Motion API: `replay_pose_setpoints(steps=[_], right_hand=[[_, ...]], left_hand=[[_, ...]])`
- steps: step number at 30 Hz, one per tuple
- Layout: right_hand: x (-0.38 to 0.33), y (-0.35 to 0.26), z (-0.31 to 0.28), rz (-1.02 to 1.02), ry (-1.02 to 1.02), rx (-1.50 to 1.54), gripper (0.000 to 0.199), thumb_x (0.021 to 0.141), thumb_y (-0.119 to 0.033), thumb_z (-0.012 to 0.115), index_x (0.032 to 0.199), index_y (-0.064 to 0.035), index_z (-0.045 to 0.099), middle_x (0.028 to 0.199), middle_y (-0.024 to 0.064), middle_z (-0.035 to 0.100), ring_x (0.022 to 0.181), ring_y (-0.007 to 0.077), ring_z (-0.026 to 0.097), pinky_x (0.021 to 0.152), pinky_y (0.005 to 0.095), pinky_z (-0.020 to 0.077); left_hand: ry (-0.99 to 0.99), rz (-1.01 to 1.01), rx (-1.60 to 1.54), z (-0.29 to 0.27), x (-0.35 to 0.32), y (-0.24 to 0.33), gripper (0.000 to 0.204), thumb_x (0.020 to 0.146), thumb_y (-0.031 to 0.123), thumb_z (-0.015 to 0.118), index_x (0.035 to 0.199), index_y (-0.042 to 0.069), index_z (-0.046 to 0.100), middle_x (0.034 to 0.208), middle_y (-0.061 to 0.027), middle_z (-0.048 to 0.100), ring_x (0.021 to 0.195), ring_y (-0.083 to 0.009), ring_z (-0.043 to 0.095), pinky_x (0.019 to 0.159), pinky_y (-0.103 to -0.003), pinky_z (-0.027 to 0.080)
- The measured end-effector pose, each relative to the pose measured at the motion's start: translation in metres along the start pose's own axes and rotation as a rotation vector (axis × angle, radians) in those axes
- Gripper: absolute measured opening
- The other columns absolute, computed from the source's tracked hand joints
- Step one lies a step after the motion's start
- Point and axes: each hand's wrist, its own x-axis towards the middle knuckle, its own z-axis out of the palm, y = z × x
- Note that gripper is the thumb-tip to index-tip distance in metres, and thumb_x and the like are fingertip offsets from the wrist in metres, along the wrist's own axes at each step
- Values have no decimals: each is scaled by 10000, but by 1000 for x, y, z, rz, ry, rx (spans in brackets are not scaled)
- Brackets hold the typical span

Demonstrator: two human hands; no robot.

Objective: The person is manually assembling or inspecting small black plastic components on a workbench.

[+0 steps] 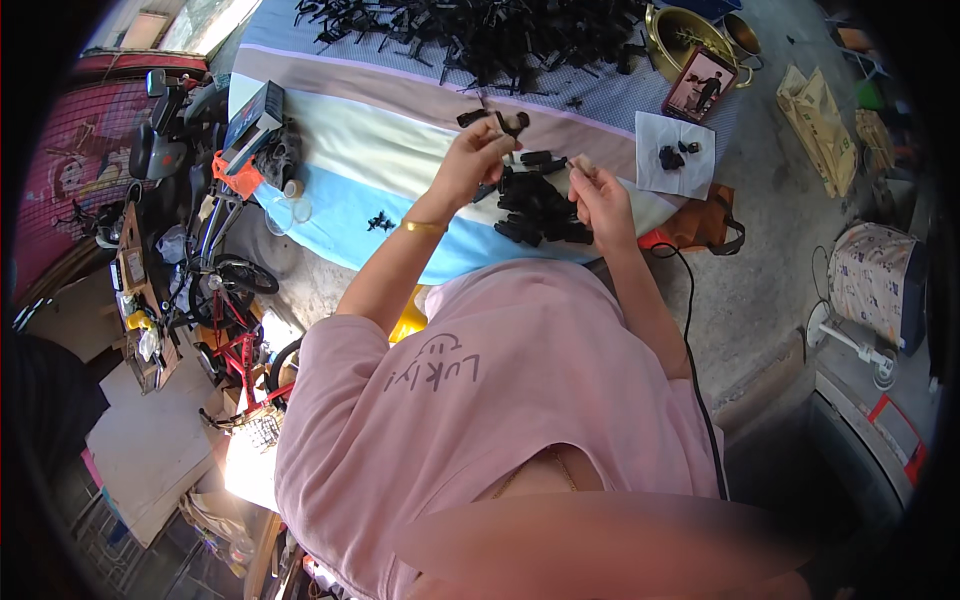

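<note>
Above the cloth-covered table, my left hand (474, 168) is pinched closed on a small black part (512, 124), whose curved end sticks out past the fingers. My right hand (603, 205) is closed as well, thumb and forefinger together at its tip; whatever sits between them is too small to make out. Between and below my hands lies a pile of dark, rounded black pieces (535, 200). A large heap of thin black parts (500, 40) covers the far side of the table. A few black bits (672, 158) rest on a white sheet (650, 180) to the right.
At the far right of the striped cloth (380, 190) stand a brass pot (668, 40) and a propped phone (700, 85). A small black cluster (380, 221) lies left. A black cable (690, 310) runs down past my right arm. Bicycles (230, 290) crowd the left.
</note>
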Motion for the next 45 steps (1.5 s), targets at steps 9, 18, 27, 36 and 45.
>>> replay_pose_setpoints(steps=[9,18,27,36,45], right_hand=[[-6,-14,2,-46,-176,155,188,821,-120,602,986,-30,600,683,-18,521,474,13,368,410,154,286],[-20,-28,9,-312,-309,-206,165,789,-17,612,951,9,610,810,16,595,649,77,541,594,191,453],[-32,-30,15,-279,-215,-128,163,885,-110,490,983,-7,571,705,-9,525,503,7,383,436,148,290],[-34,-27,24,-350,-193,-359,173,892,-152,491,795,-28,562,586,-52,481,436,-12,325,389,160,235],[-38,-32,28,-317,-209,-390,206,889,-141,484,726,-32,549,529,-63,433,409,-7,310,374,171,210]], left_hand=[[-402,-215,-238,16,-43,0,246,823,229,606,976,41,563,850,-37,561,634,-68,452,537,-184,344],[-360,-98,-99,28,-55,6,235,736,88,666,893,47,496,871,-32,543,774,-115,514,702,-220,405],[-192,5,-56,38,-56,13,160,768,-8,563,857,19,433,884,-92,571,838,-138,562,747,-250,452],[-58,209,262,44,-66,15,299,792,-21,588,1068,-10,473,952,-46,564,871,-108,547,776,-240,444],[66,325,421,53,-75,17,160,748,-22,634,895,-7,573,861,-38,604,806,-109,546,755,-244,446]])
